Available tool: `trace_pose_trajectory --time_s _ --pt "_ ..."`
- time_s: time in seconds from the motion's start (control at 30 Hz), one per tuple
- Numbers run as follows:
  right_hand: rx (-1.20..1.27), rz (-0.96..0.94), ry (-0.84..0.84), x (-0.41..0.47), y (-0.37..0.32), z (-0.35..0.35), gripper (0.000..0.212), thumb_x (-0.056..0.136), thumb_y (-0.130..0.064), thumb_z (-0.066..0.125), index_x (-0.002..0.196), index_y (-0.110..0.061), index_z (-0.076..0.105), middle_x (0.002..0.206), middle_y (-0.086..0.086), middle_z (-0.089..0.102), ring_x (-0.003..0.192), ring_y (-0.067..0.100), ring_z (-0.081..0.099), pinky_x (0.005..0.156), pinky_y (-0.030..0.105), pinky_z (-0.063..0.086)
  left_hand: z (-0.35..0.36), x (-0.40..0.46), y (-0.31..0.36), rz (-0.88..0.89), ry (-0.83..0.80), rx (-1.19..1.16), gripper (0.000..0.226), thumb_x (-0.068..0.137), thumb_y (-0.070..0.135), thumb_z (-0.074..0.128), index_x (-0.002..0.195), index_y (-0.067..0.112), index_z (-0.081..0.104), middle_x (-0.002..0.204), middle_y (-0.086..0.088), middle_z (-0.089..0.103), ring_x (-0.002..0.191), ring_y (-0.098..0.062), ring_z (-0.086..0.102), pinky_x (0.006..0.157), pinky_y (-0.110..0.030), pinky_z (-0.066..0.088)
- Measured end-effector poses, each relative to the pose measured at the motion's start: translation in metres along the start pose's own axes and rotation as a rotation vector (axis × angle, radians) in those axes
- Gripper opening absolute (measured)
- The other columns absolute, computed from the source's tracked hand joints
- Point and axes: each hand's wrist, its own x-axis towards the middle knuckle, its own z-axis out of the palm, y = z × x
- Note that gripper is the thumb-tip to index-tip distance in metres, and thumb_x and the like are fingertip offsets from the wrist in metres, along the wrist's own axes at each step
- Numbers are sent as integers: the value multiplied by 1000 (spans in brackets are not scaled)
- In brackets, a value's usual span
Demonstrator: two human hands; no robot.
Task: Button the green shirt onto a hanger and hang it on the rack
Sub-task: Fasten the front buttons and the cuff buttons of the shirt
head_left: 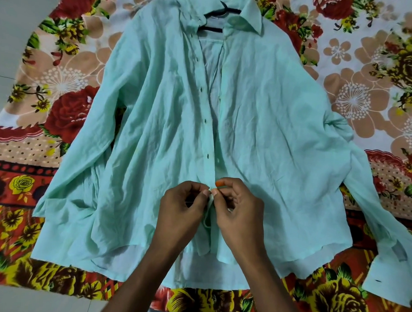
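Observation:
A pale green long-sleeved shirt (260, 115) lies face up and spread out, sleeves out to both sides. A dark hanger (225, 10) sits inside its collar at the top, mostly hidden by the cloth. The front stands apart from the collar down past several dark buttons (205, 120) on the left placket. Low on the front, my left hand (182, 208) pinches the left placket edge. My right hand (238, 203) pinches the right placket edge against it. The two hands touch at the fingertips, and the button between them is hidden.
The shirt rests on a floral blanket (62, 108) in red, yellow and tan, spread over a pale tiled floor (16, 20). No rack is in view. The right cuff (392, 274) reaches the lower right corner.

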Motion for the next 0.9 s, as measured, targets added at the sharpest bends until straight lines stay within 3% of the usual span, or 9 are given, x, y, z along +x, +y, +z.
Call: trace_pose_trajectory --time_s 0.17,0.33,0.43,0.57,0.67,0.8,0.9 --pt "32 -4 18 1 -1 -1 24 93 -7 72 107 -20 58 79 -10 72 81 4 72 73 13 53 -2 4 2 -6 -40 -26 15 97 14 66 89 17 78 79 2 77 76 -10 72 72 -25 57" --pt "231 181 7 2 1 -4 17 93 -17 74 108 -26 72 95 -12 78 94 3 74 85 20 58 -2 5 6 -83 -73 -180 11 96 13 69 92 11 79 78 0 76 72 -7 70 69 -20 53" --pt "190 159 -36 1 3 -5 24 97 -9 67 107 -30 76 102 -17 77 102 -2 71 88 15 55 -4 5 7 -92 -75 -217 14 94 21 72 88 11 80 75 0 75 72 -9 70 70 -19 55" --pt "139 115 -70 -3 5 -3 29 95 0 67 109 -24 78 102 -14 77 100 1 72 87 19 57 -4 6 3 -120 -67 -207 14 86 25 80 90 12 80 83 -7 79 82 -21 76 77 -30 61" --pt "128 100 -21 -2 4 1 24 91 -4 75 104 -24 79 98 -12 77 96 4 74 85 25 60 -2 5 0 -117 -42 -207 10 93 17 73 88 12 80 81 -11 77 83 -30 74 76 -33 60" --pt "181 148 18 3 1 2 14 90 -11 78 100 -21 80 92 -13 78 92 3 75 83 23 60 -2 4 -2 -209 -38 -358 17 97 15 67 90 5 78 91 -25 74 88 -36 72 91 -51 57" --pt "199 172 12 5 1 2 12 90 -11 78 98 -19 80 90 -13 79 90 1 75 83 21 59 -1 3 -3 -235 -34 -402 19 98 16 65 92 3 77 93 -25 75 90 -39 72 93 -51 56"
